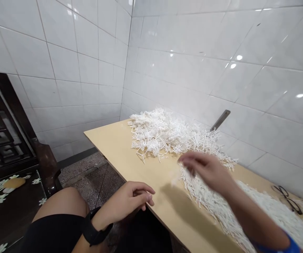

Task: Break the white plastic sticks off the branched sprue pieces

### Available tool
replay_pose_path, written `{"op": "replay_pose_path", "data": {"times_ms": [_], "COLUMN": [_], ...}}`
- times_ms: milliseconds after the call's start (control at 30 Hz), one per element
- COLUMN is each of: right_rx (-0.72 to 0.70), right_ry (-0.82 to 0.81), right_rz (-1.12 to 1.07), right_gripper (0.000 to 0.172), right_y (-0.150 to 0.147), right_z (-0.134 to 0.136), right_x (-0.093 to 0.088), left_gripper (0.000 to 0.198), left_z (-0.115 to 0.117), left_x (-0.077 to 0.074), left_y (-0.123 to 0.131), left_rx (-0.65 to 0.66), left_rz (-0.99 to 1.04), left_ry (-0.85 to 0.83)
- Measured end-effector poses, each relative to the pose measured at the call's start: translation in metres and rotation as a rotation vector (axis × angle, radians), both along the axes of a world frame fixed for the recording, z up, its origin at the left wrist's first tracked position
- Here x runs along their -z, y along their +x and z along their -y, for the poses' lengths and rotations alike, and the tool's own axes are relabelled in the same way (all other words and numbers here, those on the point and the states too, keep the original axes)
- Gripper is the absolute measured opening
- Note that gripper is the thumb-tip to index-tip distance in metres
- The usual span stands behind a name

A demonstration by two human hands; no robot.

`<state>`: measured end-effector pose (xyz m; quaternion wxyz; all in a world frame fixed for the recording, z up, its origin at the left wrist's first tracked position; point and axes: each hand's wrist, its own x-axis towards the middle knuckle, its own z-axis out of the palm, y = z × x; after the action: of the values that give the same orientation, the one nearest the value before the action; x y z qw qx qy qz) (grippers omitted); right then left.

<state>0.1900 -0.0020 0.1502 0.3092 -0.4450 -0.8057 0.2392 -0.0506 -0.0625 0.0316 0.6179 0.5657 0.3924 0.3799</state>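
My left hand (pixel 131 200) rests at the near edge of the wooden table (pixel 114 140), fingers curled together with thumb on top; nothing shows in them. A black band is on that wrist. My right hand (pixel 206 168) hovers above the table, blurred by motion, fingers bent down over a pile of thin white plastic pieces (pixel 214 200). A faint white smear hangs just left of its fingertips. A second heap of tangled white pieces (pixel 164 131) lies farther back near the wall.
White tiled walls close the corner behind the table. Eyeglasses (pixel 285 198) lie at the right on the white pieces. A grey metal bar (pixel 220 119) leans on the wall. A dark wooden bench (pixel 11 140) stands left, over speckled floor.
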Motion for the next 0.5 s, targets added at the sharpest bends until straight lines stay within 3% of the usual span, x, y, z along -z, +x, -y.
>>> {"op": "replay_pose_path", "data": {"times_ms": [67, 133, 200, 233, 300, 367, 433, 500], "right_rx": [0.312, 0.576, 0.768, 0.794, 0.616, 0.3, 0.15, 0.09], "right_ry": [0.178, 0.292, 0.371, 0.479, 0.599, 0.482, 0.43, 0.412], "right_rz": [-0.114, -0.142, -0.034, -0.005, 0.064, 0.182, 0.238, 0.247], "right_gripper": [0.024, 0.052, 0.074, 0.077, 0.062, 0.046, 0.037, 0.033], "right_y": [0.025, 0.043, 0.047, 0.043, 0.023, -0.006, -0.035, -0.059], "right_z": [-0.042, -0.079, -0.098, -0.099, -0.089, -0.074, -0.065, -0.068], "right_x": [-0.027, -0.038, -0.029, -0.017, 0.016, 0.053, 0.081, 0.095], "left_gripper": [0.026, 0.03, 0.033, 0.035, 0.037, 0.038, 0.038, 0.037], "left_z": [-0.003, -0.005, -0.006, -0.007, -0.008, -0.009, -0.01, -0.011], "left_x": [0.0, -0.001, -0.002, -0.002, -0.003, -0.002, -0.001, 0.0], "left_y": [-0.005, -0.008, -0.011, -0.013, -0.018, -0.023, -0.027, -0.029], "left_rx": [-0.087, -0.164, -0.227, -0.245, -0.263, -0.278, -0.305, -0.32], "left_rz": [0.014, 0.018, 0.001, -0.017, -0.053, -0.076, -0.079, -0.073], "left_ry": [0.005, 0.034, 0.063, 0.067, 0.065, 0.063, 0.074, 0.084]}}
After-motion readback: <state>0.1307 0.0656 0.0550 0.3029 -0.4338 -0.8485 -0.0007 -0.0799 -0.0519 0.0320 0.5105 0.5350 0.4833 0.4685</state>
